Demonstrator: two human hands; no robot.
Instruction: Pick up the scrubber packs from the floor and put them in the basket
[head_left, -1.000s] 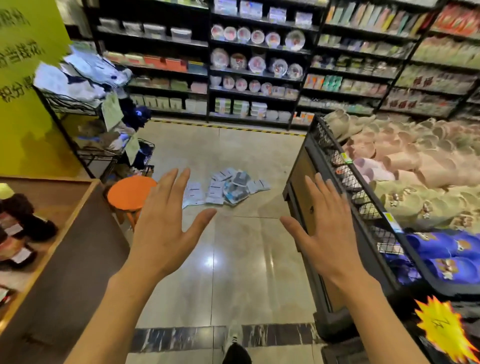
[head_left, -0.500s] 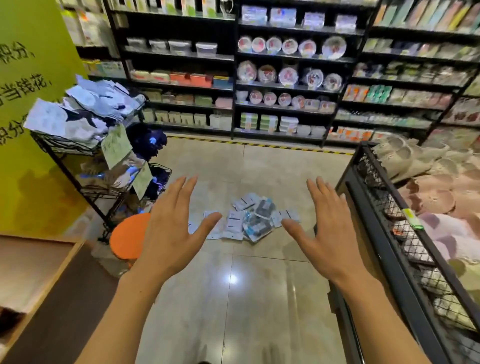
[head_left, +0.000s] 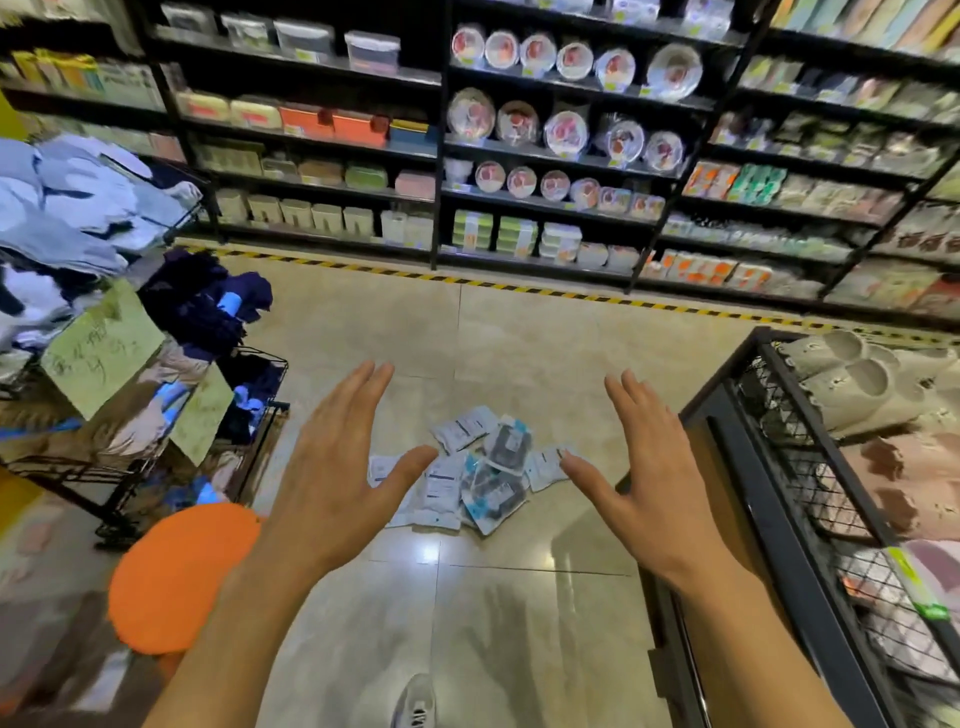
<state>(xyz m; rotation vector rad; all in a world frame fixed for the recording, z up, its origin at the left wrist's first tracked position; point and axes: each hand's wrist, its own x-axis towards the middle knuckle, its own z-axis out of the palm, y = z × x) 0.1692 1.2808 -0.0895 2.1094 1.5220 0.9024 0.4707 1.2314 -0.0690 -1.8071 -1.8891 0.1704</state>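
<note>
Scrubber packs (head_left: 478, 467) seen heaped on floor (head_left: 519, 353) betw. left hand (head_left: 332, 483) & right hand (head_left: 644, 483); both spread wide, nothing held.

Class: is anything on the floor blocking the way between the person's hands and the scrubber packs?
Nothing visible does. Both the left hand and right hand are held open short of the scrubber packs, with bare floor around the pile.

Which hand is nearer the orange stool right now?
Left. The left hand hovers open just up and right of the orange stool, its forearm crossing beside the seat. The right hand is across the aisle, beyond the scrubber packs.
</note>
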